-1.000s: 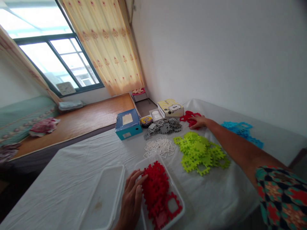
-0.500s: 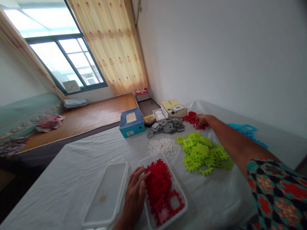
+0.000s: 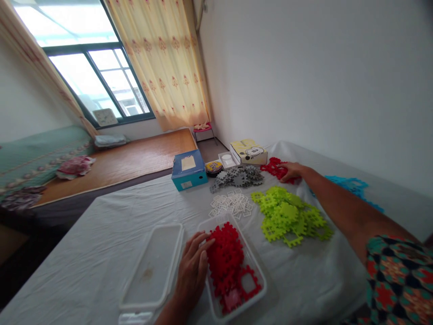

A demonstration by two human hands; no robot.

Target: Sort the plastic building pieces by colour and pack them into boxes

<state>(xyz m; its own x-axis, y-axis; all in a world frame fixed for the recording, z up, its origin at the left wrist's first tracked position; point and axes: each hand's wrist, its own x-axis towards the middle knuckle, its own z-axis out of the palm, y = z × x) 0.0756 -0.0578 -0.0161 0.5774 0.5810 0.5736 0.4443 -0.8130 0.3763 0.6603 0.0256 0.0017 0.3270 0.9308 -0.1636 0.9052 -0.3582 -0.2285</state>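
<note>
My left hand (image 3: 192, 267) lies along the left rim of a clear plastic container (image 3: 260, 280), fingers stretched out and fingertips touching the red pieces inside. Red toothed, gear-edged plastic pieces (image 3: 225, 255) fill the container; a square frame-shaped one lies near its front end. Far out on the right, my right hand (image 3: 291, 171) is closed at a smaller pile of red toothed pieces (image 3: 273, 168), fingers bent onto them. Which pieces it grips is partly hidden by the hand. The container's lid (image 3: 149, 266) lies flat to the left of my left hand.
Lime-green pieces (image 3: 287, 215) are heaped below my right forearm. Grey pieces (image 3: 240, 176), small white frames (image 3: 232, 203) and blue pieces (image 3: 352, 186) form other piles. Behind stand a blue box (image 3: 189, 170), a round tin (image 3: 214, 168) and a yellow-and-white box (image 3: 249, 152).
The whole view has shifted slightly. My right hand stays at the far red pile, its fingers closed a little more on the pieces. My left hand keeps its place on the container.
</note>
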